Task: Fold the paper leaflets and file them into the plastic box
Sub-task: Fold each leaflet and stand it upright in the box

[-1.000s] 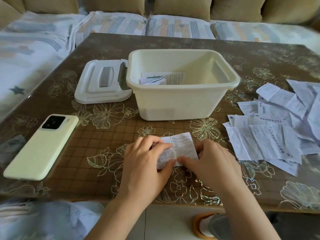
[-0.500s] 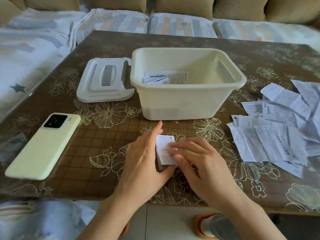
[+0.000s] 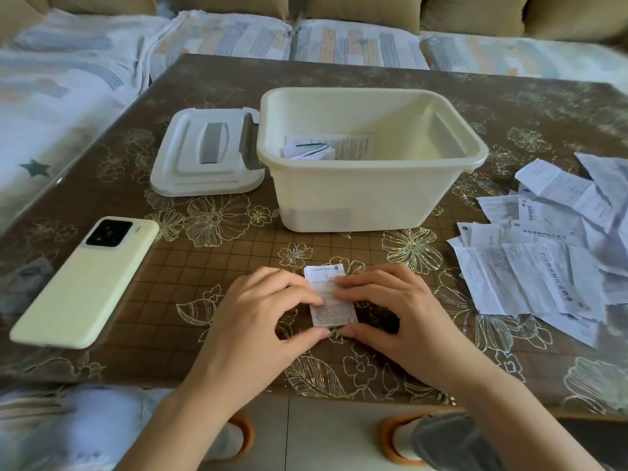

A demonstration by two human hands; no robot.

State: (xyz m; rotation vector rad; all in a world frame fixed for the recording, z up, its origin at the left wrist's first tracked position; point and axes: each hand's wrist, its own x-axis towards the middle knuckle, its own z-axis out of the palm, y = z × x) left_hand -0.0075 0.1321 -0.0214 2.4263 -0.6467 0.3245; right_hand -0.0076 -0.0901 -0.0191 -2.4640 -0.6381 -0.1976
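A small folded leaflet (image 3: 331, 312) lies flat on the table near the front edge. My left hand (image 3: 258, 321) and my right hand (image 3: 394, 317) press on it from either side, fingertips on its middle and thumbs at its near edge. Behind it stands the cream plastic box (image 3: 343, 198), open, with a few folded leaflets (image 3: 323, 147) inside at its left. A heap of unfolded leaflets (image 3: 543, 260) spreads over the table to the right.
The box's white lid (image 3: 207, 154) with a grey handle lies left of the box. A pale green phone (image 3: 88, 280) lies face down at the front left. A sofa with striped covers (image 3: 339, 39) borders the table's far and left sides.
The wider leaflet was folded in half by both hands, stood briefly on edge, and now lies flat as a narrower strip pressed under my fingers.
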